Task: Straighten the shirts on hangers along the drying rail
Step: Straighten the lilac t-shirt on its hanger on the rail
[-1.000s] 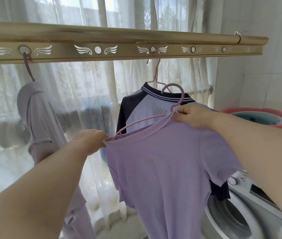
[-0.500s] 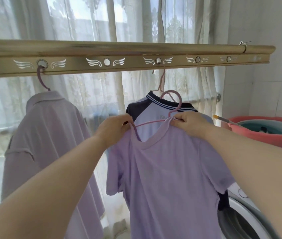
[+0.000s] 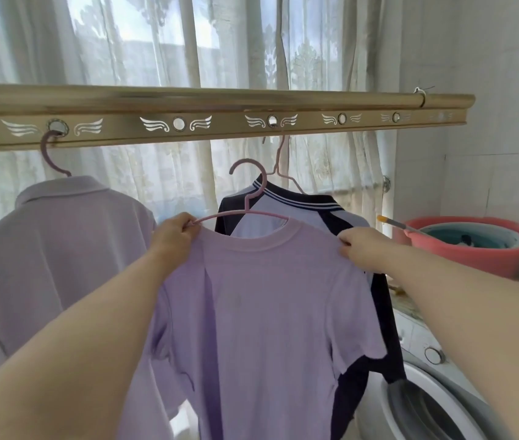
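A lilac T-shirt (image 3: pixel 264 312) sits on a pink hanger (image 3: pixel 248 198) held in the air below the gold drying rail (image 3: pixel 220 106); the hook is free of the rail. My left hand (image 3: pixel 174 233) pinches the shirt's left shoulder over the hanger's end. My right hand (image 3: pixel 363 246) pinches the right shoulder. Behind it a navy-and-lavender shirt (image 3: pixel 312 211) hangs from a rail hole. A pale lilac polo shirt (image 3: pixel 58 242) hangs at the left on its own hook.
A pink tub (image 3: pixel 477 249) holding a teal basin stands at the right by the tiled wall. A white washing machine (image 3: pixel 426 398) sits below it. Sheer curtains cover the window behind the rail. One rail hole (image 3: pixel 178 123) between the hung shirts is vacant.
The lilac T-shirt has been spread square across its hanger and lifted a little. My hands moved apart from the neckline to the two shoulders. The view tilted upward.
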Demonstrator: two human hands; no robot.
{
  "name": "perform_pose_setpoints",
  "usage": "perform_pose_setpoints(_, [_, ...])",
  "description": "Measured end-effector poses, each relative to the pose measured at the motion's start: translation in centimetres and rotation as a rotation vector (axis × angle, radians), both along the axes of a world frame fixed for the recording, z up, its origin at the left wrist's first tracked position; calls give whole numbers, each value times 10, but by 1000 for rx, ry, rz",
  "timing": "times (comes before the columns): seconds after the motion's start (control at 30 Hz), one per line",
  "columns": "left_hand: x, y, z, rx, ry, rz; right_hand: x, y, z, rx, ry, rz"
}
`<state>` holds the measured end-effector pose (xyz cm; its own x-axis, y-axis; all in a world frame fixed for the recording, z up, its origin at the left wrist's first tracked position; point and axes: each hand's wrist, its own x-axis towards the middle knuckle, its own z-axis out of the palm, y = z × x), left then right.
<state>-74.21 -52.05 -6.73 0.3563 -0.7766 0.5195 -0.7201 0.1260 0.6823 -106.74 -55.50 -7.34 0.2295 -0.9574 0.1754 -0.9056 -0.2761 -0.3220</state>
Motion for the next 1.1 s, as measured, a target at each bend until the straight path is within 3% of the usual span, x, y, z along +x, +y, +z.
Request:
perform_pose_setpoints(0.13, [-8, -1, -6, 5, 56, -32, 12, 15, 6, 186, 224, -80])
perform_pose_setpoints(0.2, [-7, 0, -7, 14, 52, -35, 12, 18, 14, 272, 242, -44])
perform_pose_setpoints(0.27, [-7, 1, -6, 44, 47, -53, 17, 21, 22, 342, 129, 61])
perform_pose_setpoints(0.37, [-10, 0, -6, 74, 60, -83, 36, 22, 30, 278, -205, 203])
perform_pose_setpoints(0.5, [-17, -5, -5, 68, 63, -62, 60, 27, 37, 348, -397, 287])
perform_pose_setpoints(0.6, [-26, -6, -2, 152, -58, 11, 72, 29, 42, 246, -509, 223])
perform_pose_setpoints(0.77, [-46, 4, -3, 638, -399, -268, 89, 30, 57, 303, -649, 122])
perform_pose_setpoints(0.93, [-48, 10, 13, 403, -173, -197, 108, 30, 87, 228, -704, 158])
perform_pose_setpoints(1.1, [-33, 13, 31, 374, -106, -170, 123, 22, 108, 168, -795, 218])
